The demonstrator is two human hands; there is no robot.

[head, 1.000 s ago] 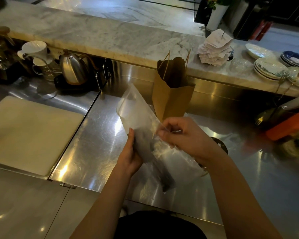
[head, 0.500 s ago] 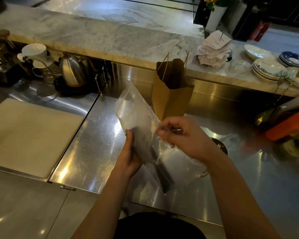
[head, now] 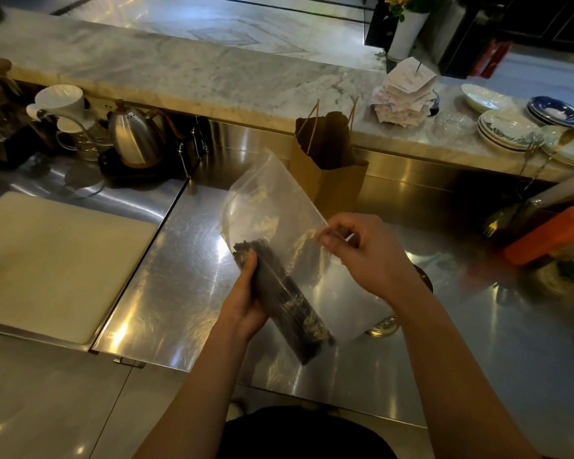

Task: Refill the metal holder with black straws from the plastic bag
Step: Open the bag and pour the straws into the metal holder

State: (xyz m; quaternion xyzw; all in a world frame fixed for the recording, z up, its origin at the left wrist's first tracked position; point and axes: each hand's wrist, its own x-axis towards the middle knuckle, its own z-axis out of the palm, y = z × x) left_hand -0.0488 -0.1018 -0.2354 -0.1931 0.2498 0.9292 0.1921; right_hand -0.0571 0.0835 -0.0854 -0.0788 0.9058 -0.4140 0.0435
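The black straws (head: 280,293) lie as one tight bundle inside the plastic bag (head: 272,207), which both hands hold above the steel tabletop (head: 166,276), a little below the middle of the picture. The bundle is tilted: its upper ends point to about 11 o'clock and its lower ends to about 5 o'clock, reaching the bottom corner of the bag. The left hand (head: 245,299) has its grip closed around the bundle from the 9 o'clock side, through the plastic, with the thumb pressed near the upper ends of the straws. The right hand (head: 365,256) has its grip pinched shut on the edge of the bag at the 3 o'clock side, between the thumb and the fingers, and the upper part of the bag stands up empty and open toward 12 o'clock.

The metal holder (head: 386,326) is mostly hidden behind the bag and the right wrist; only a shiny rounded part at about 4 o'clock from the bundle is visible, resting on the tabletop. Just behind the bag, at 12 o'clock, stands a brown paper bag (head: 328,180) with handles. At 9 o'clock a white cutting board (head: 57,260) lies flat, and at 10 o'clock a steel kettle (head: 133,140) stands. At 2 o'clock, on the marble counter, are stacked plates (head: 507,130).
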